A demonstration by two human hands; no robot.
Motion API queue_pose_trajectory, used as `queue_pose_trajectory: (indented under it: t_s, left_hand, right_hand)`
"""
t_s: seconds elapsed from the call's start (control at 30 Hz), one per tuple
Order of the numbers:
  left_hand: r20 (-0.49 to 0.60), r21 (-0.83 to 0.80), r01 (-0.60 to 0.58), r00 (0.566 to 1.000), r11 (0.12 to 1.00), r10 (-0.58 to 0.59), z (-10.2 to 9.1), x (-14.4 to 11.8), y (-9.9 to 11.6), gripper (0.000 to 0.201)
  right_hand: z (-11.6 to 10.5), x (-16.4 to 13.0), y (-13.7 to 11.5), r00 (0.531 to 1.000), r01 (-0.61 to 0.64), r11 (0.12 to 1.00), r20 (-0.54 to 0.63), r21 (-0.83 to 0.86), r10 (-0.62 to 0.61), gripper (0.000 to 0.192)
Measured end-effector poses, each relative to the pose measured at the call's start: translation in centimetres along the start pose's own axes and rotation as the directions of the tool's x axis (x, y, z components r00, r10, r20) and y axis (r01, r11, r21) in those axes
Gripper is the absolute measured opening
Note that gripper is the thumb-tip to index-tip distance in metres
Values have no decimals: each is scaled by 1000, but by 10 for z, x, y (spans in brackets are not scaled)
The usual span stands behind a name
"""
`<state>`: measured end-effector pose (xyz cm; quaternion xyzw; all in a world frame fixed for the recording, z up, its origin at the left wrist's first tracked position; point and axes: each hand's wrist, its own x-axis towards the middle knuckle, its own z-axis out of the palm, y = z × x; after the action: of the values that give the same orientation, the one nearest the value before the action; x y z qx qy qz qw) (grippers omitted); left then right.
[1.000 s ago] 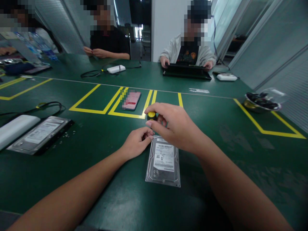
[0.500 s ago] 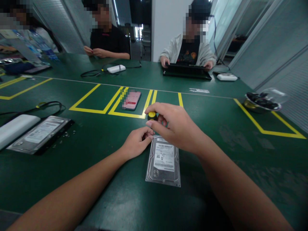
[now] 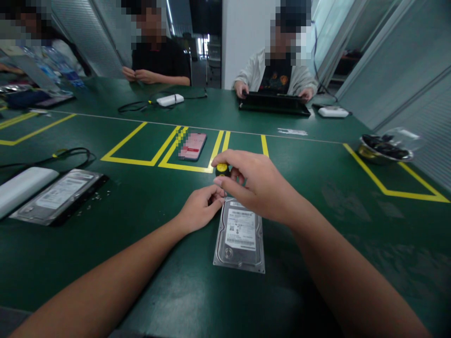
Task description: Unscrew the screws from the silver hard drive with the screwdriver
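The right hand (image 3: pixel 252 183) gripped a yellow-topped screwdriver (image 3: pixel 222 168) at the far-left corner of a hard drive (image 3: pixel 239 239); the left hand (image 3: pixel 200 209) curled there, its grip unclear.

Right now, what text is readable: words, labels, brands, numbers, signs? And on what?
None reads with certainty.
Label on the near hard drive: dense print and symbols, too small.
Label on the left-side hard drive: blurred.
Phone screen: lines and a red bar, too small.
Yellow-and-black handle in the right hand: marks on top, blurred.
Pale strip across the table: marks, unreadable.
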<state>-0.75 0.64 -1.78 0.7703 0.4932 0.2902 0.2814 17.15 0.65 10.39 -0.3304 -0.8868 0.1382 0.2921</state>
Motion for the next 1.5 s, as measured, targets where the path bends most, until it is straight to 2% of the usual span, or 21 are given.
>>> queue_pose_trajectory:
  t_s: [1.5]
  left_hand:
    - [1, -20, -14, 1000, 1000, 14, 0, 0, 1, 12]
  right_hand:
    - [-4, 0, 0, 997, 58, 998, -48, -10, -59, 25]
